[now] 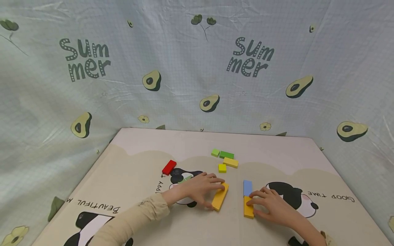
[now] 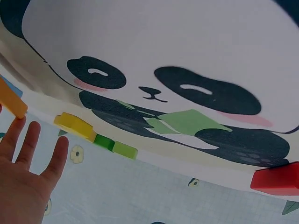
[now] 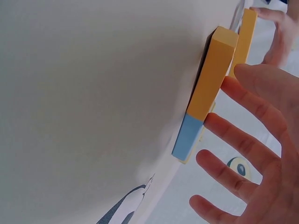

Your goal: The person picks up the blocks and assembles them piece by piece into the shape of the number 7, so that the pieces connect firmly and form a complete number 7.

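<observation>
On the tablecloth in the head view, my left hand [image 1: 200, 188] pinches an orange block [image 1: 220, 198] lengthwise, with the thumb at the near end and fingertips at the far end. That block lies tilted on the cloth. To its right, a second orange block [image 1: 248, 212] sits end to end with a blue block [image 1: 247, 188], forming one straight row. My right hand [image 1: 274, 206] holds this second orange block between thumb and index finger. In the right wrist view, the thumb and index fingertip are at the orange block's [image 3: 212, 74] side, the other fingers spread beside the blue block [image 3: 188, 135].
Farther back lie a light green block [image 1: 215, 152], a dark green block [image 1: 226, 155], a pale yellow block [image 1: 231, 162] and a small yellow block [image 1: 222, 168]. A red block [image 1: 169, 167] is off to the left. A printed curtain [image 1: 184, 61] hangs behind the table.
</observation>
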Demonstrator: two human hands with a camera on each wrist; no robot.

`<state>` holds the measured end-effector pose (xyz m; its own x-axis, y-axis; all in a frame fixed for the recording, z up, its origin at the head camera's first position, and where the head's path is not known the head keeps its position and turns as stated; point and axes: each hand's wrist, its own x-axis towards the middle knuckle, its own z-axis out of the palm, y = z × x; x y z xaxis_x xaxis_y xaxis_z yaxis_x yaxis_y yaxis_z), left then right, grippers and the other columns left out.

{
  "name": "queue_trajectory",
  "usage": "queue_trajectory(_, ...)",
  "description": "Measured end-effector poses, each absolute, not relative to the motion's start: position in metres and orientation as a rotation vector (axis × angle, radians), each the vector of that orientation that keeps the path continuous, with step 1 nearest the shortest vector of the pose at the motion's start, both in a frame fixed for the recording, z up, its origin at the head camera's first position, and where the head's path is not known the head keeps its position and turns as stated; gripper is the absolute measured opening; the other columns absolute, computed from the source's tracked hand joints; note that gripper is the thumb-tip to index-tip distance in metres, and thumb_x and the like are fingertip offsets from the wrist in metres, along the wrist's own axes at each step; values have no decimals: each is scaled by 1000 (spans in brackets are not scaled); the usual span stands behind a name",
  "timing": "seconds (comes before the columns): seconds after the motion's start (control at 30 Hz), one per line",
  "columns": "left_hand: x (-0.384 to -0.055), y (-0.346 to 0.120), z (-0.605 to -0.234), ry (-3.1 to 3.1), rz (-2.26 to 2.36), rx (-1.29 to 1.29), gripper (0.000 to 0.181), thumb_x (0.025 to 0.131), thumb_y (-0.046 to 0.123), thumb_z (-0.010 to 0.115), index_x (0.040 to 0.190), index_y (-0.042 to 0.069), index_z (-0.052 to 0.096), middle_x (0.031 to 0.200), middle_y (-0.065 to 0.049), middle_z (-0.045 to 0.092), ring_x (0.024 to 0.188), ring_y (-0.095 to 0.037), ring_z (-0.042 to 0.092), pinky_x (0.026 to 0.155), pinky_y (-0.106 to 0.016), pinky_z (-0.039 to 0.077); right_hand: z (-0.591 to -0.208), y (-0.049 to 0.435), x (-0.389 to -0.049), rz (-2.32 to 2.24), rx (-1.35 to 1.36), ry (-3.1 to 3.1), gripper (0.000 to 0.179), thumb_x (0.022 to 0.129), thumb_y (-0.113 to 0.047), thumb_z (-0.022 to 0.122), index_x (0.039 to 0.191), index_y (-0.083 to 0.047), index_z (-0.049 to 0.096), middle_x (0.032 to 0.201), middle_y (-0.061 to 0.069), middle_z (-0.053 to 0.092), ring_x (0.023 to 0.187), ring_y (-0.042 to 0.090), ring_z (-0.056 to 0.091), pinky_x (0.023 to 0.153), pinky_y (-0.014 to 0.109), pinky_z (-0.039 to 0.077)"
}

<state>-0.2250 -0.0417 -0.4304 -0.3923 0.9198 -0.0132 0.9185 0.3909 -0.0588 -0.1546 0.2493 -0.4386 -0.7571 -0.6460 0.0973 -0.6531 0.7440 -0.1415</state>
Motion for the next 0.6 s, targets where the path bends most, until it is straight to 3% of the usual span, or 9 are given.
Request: queue_trajectory(0.6, -236, -19, -425, -2623, 108, -1691, 67, 74, 57, 57, 130, 25, 41, 140, 4, 39, 125, -18, 38, 96, -37, 36, -439, 249, -155, 282, 1078, -2906, 22, 77, -30, 65, 98, -35, 63, 105, -7, 61, 89, 11, 44, 74, 40, 37)
